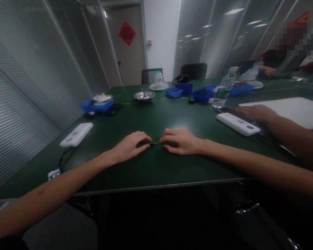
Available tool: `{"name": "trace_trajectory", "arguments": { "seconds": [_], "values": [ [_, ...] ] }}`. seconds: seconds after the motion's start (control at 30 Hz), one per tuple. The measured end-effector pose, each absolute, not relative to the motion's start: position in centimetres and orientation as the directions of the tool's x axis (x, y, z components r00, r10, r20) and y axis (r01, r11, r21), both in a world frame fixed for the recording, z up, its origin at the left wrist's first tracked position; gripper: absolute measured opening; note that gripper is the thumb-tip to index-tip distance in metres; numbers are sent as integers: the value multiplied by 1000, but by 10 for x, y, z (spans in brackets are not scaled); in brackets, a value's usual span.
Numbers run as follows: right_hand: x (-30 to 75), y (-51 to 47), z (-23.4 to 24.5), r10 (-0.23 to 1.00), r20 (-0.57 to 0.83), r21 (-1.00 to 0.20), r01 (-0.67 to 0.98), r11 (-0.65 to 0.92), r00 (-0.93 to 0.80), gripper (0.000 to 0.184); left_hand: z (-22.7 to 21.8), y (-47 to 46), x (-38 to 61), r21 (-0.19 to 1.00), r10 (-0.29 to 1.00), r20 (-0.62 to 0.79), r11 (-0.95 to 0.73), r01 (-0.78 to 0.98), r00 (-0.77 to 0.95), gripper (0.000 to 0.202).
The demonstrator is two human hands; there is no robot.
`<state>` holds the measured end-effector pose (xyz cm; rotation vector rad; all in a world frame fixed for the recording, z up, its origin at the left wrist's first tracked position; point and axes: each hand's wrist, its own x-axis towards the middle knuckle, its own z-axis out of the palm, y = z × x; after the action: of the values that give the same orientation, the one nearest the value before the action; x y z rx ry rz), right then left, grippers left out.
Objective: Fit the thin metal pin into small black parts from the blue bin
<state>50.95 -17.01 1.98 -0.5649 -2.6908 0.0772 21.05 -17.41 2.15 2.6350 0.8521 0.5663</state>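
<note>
Over the middle of the dark green table, my two hands almost meet. My left hand is closed, thumb and fingers pinching a small black piece whose exact kind I cannot make out. A thin, shiny metal rod spans the narrow gap between the hands. My right hand is closed on the rod's other end, its fingers curled over and hiding most of what they hold.
A white power bank lies at left, another at right. Beyond are a metal bowl, blue trays and a water bottle. Another person's hand rests by a phone and white paper. Someone sits far right.
</note>
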Motion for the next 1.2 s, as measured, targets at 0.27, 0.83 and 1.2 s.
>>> {"name": "trace_trajectory", "arguments": {
  "seconds": [0.27,0.83,1.2],
  "values": [
    [510,-161,13,557,476,-209,527,824,-681,29,24,-130,257,473,560,310,-792,386,769,18],
    [523,-146,15,656,430,-352,554,754,-620,24,7,-93,243,312,552,346,-830,462,759,26],
    [524,-146,16,657,382,-318,576,754,-650,26,12,-49,155,336,680,299,-732,593,670,34]
  ]
}}
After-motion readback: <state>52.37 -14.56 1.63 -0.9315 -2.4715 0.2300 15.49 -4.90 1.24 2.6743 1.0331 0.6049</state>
